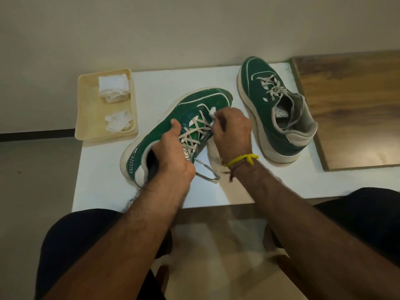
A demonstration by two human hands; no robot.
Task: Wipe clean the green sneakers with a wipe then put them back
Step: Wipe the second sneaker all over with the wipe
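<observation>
A green sneaker (190,107) with cream sole and laces lies tilted on its side on the white table (108,187). My left hand (173,156) grips it at the collar, thumb on the green upper. My right hand (232,131) is closed on a white wipe (212,111) and presses it against the sneaker by the laces. The second green sneaker (266,118) stands upright to the right, untouched, toe pointing away.
A cream tray (91,118) at the table's left back holds two crumpled white wipes (113,88). A wooden board (355,109) lies at the right. My dark-clothed knees sit below the table's near edge; a wall stands behind.
</observation>
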